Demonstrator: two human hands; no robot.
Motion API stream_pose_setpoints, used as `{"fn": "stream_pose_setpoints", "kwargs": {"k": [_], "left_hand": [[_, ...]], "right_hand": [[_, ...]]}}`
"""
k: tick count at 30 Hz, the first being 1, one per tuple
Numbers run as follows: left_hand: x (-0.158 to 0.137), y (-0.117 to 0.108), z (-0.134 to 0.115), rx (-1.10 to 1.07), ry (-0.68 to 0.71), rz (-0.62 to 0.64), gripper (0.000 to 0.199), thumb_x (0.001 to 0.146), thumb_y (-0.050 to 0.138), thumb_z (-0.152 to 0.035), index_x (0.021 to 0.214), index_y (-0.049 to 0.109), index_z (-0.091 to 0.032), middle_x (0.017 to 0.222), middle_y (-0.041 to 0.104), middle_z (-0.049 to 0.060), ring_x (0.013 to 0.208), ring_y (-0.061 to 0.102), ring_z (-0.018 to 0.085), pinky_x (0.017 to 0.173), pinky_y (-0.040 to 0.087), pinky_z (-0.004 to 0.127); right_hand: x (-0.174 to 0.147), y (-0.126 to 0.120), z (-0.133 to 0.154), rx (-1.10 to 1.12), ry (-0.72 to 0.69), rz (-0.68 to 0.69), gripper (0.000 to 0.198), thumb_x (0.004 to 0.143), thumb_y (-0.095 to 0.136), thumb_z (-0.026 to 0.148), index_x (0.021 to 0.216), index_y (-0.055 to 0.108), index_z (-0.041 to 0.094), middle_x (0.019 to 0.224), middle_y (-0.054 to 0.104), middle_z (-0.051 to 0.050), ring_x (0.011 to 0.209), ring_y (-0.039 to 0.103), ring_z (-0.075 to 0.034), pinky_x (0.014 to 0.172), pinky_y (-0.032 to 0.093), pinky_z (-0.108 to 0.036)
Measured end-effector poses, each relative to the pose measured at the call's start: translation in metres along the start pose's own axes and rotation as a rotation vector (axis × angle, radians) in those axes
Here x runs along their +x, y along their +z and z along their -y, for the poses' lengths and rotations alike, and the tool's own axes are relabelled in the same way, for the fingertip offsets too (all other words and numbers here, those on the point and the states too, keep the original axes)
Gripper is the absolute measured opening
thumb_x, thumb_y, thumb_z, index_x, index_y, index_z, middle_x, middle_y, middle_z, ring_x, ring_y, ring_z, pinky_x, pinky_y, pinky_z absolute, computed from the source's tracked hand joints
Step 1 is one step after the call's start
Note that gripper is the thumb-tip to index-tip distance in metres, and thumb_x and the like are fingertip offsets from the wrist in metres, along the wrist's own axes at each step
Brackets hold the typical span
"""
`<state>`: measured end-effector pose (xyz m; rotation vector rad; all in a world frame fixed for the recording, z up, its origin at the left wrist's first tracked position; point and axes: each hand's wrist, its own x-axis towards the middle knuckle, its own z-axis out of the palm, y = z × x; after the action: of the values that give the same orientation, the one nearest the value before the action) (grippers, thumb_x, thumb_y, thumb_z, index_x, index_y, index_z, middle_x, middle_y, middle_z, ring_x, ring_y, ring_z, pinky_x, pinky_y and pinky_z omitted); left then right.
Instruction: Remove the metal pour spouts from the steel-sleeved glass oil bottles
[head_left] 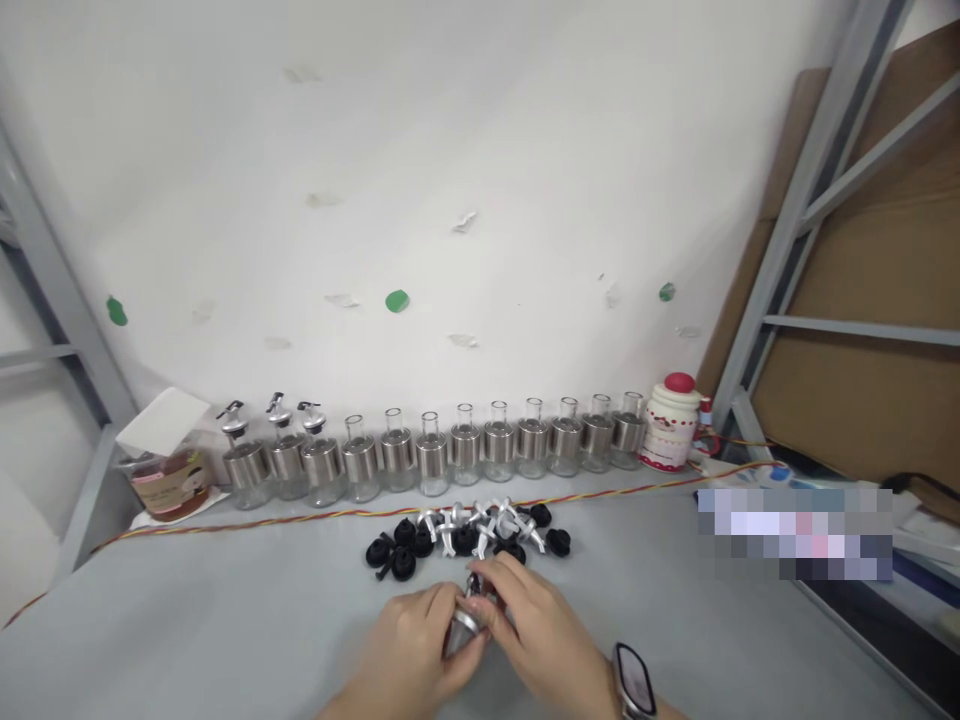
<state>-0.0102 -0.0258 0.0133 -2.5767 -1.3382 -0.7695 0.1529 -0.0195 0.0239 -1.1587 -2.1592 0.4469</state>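
Note:
Low in the middle, my left hand [412, 635] is closed round a silver bottle pourer [466, 622]. My right hand [531, 612] pinches the dark upper part of the same pourer, its fingers touching those of the left. Both hands partly cover the piece. Just beyond them lies a pile of silver pourer tops [480, 522] with several black stoppers [403, 562] around it. Along the wall stands a row of glass bottles with steel sleeves [432, 455]. The three at the left end carry silver pourers [311, 416]; the others have open necks.
A jar with a label [171, 488] stands at the far left, a white paper on it. A cream canister with a red knob [667, 430] ends the row at right. A twisted red and yellow wire [337, 515] crosses the grey table [187, 620]. Metal shelf posts [772, 270] flank it.

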Motion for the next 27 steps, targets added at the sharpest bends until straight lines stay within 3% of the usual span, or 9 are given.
{"fn": "stream_pose_setpoints", "kwargs": {"k": [7,14,21,27], "left_hand": [[0.0,-0.001,-0.001,-0.072,0.055,-0.001,0.003,0.07,0.052,-0.021,0.071,0.051,-0.018,0.052,0.057,-0.002,0.043,0.054,0.012,0.042,0.042,0.02],[0.004,-0.016,-0.007,0.015,0.135,0.065,0.004,0.068,0.053,-0.019,0.071,0.049,-0.018,0.054,0.058,-0.001,0.047,0.056,0.015,0.046,0.044,0.024],[0.001,-0.003,-0.007,-0.193,-0.051,0.21,0.006,0.072,0.047,-0.019,0.077,0.05,-0.017,0.061,0.061,0.001,0.05,0.056,0.013,0.048,0.043,0.021],[0.003,0.001,-0.007,-0.332,-0.131,0.268,0.007,0.074,0.045,-0.021,0.078,0.049,-0.017,0.067,0.061,0.002,0.056,0.055,0.013,0.052,0.042,0.02]], "right_hand": [[0.003,-0.003,0.0,-0.044,-0.019,0.055,0.018,0.086,0.04,0.029,0.095,0.054,0.021,0.087,0.058,-0.003,0.078,0.055,-0.016,0.07,0.042,-0.025],[-0.001,0.005,0.001,-0.182,-0.099,0.075,0.028,0.09,0.026,0.023,0.085,0.052,0.017,0.081,0.057,-0.005,0.073,0.054,-0.018,0.066,0.041,-0.028],[0.001,0.009,-0.003,-0.12,-0.057,0.106,0.031,0.09,0.024,0.018,0.081,0.054,0.017,0.079,0.058,-0.004,0.073,0.055,-0.015,0.067,0.04,-0.024],[0.001,0.006,-0.003,-0.006,0.027,0.114,0.036,0.091,0.022,0.024,0.078,0.055,0.018,0.078,0.059,-0.004,0.073,0.056,-0.015,0.066,0.039,-0.024]]}}
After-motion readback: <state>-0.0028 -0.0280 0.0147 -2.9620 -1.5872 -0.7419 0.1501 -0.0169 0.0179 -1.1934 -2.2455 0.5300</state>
